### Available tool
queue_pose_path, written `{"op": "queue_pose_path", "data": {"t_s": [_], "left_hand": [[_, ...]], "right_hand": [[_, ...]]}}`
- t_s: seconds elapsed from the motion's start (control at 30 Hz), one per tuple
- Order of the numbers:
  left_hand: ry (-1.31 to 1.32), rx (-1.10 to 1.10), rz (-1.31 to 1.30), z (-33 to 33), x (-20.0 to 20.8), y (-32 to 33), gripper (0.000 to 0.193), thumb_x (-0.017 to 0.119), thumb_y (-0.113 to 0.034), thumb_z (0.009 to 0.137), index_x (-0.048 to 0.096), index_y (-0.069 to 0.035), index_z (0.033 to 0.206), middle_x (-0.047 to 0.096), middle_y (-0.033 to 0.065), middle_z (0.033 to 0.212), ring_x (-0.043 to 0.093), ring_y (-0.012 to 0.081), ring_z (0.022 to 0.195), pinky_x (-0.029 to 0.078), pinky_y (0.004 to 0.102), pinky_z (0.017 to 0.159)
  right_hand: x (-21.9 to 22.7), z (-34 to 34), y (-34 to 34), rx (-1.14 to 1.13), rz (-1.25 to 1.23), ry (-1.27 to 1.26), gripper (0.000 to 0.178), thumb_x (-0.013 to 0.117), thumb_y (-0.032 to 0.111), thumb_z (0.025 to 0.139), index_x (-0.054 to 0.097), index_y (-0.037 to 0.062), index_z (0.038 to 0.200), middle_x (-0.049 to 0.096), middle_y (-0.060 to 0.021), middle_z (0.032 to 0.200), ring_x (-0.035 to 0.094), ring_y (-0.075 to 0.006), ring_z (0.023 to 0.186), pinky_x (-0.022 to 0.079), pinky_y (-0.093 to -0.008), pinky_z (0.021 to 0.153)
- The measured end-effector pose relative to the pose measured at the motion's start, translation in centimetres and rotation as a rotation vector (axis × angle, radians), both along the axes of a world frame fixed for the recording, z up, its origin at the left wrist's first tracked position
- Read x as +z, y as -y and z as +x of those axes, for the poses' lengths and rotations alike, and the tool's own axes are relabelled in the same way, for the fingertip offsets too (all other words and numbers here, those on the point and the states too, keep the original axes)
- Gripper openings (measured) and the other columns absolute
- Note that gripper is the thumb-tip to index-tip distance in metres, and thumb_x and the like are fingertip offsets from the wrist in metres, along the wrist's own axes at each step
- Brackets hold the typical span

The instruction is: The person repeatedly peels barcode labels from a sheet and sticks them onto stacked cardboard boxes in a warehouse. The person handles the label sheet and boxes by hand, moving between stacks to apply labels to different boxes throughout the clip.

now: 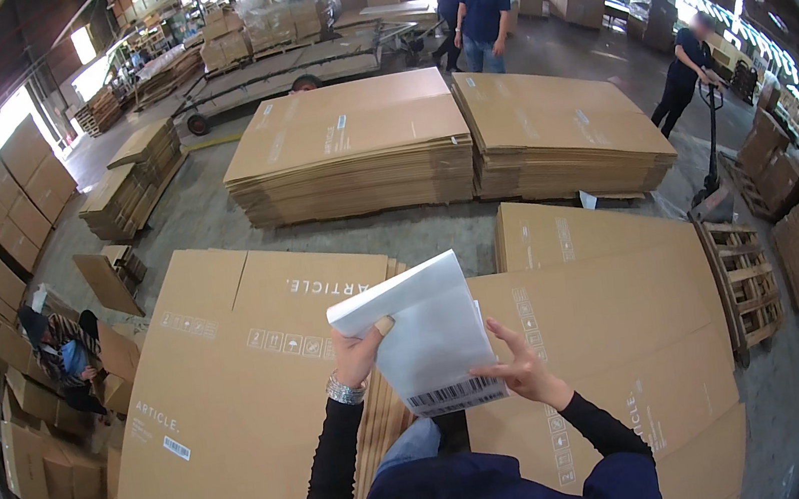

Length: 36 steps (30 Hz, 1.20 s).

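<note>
My left hand (358,356) is closed round a sheaf of white label sheets (429,321), its thumb pressed on top and the upper end folded over. Black barcodes run along the lower end of the sheets. At their lower right edge, my right hand (529,371) has its fingers apart, with one digit lying across the barcode strip. Both hands are above the gap between two piles of flat brown cardboard, the left pile (234,372) and the right pile (618,296).
Two more cardboard stacks, one (353,124) and another (560,127), stand beyond. A person (694,69) grips a pallet jack (714,142) near a wooden pallet (742,280). Two people (481,11) stand at the back. Another person (65,354) is among boxes at left.
</note>
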<state>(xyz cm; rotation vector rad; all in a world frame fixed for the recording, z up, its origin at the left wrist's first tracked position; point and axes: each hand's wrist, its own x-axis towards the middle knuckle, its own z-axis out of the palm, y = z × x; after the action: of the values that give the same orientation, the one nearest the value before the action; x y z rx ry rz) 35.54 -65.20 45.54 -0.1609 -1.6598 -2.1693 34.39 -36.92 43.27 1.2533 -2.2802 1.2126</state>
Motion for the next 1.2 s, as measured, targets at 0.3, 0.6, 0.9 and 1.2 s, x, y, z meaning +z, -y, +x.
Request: {"op": "queue_pose_path", "data": {"t_s": [0.3, 0.6, 0.9, 1.2], "left_hand": [[-0.072, 0.021, 0.024, 1.3, 3.7, -0.8, 0.033, 0.068, 0.002, 0.072, 0.058, 0.0, 0.103, 0.064, 0.0075, 0.094, 0.061, 0.0149, 0.086, 0.049, 0.029, 0.075], [-0.035, 0.211, 0.192, 1.8, 3.7, 1.8, 0.04, 0.065, 0.001, 0.073, 0.052, -0.001, 0.111, 0.06, 0.0097, 0.102, 0.059, 0.0168, 0.092, 0.047, 0.0292, 0.08], [0.091, 0.323, 0.169, 1.5, 3.6, 2.7, 0.04, 0.065, -0.003, 0.076, 0.05, 0.003, 0.113, 0.058, 0.012, 0.105, 0.058, 0.018, 0.093, 0.047, 0.0282, 0.08], [0.239, 0.262, 0.294, -1.0, -0.8, 5.1, 0.043, 0.063, -0.003, 0.077, 0.048, 0.004, 0.116, 0.059, 0.0122, 0.106, 0.059, 0.0192, 0.093, 0.048, 0.0289, 0.079]], "right_hand": [[2.7, -0.9, 2.6, 0.19, -0.604, 0.665, 0.05, 0.056, 0.009, 0.086, 0.032, 0.0017, 0.129, 0.054, -0.0143, 0.115, 0.053, -0.0193, 0.106, 0.04, -0.0338, 0.091], [1.7, 0.0, 5.0, 0.278, -0.36, 0.82, 0.072, 0.062, 0.006, 0.082, 0.016, 0.0067, 0.139, 0.058, -0.0132, 0.108, 0.055, -0.0162, 0.098, 0.043, -0.0298, 0.085], [2.8, 0.9, 5.1, 0.255, -0.26, 0.669, 0.059, 0.064, 0.004, 0.08, 0.038, 0.0071, 0.132, 0.063, -0.0134, 0.102, 0.061, -0.0134, 0.088, 0.049, -0.0275, 0.076], [4.9, 1.0, 3.5, 0.424, -0.005, 0.768, 0.045, 0.072, 0.003, 0.071, 0.057, 0.0054, 0.114, 0.061, -0.0088, 0.107, 0.059, -0.0156, 0.096, 0.051, -0.0282, 0.078]]}}
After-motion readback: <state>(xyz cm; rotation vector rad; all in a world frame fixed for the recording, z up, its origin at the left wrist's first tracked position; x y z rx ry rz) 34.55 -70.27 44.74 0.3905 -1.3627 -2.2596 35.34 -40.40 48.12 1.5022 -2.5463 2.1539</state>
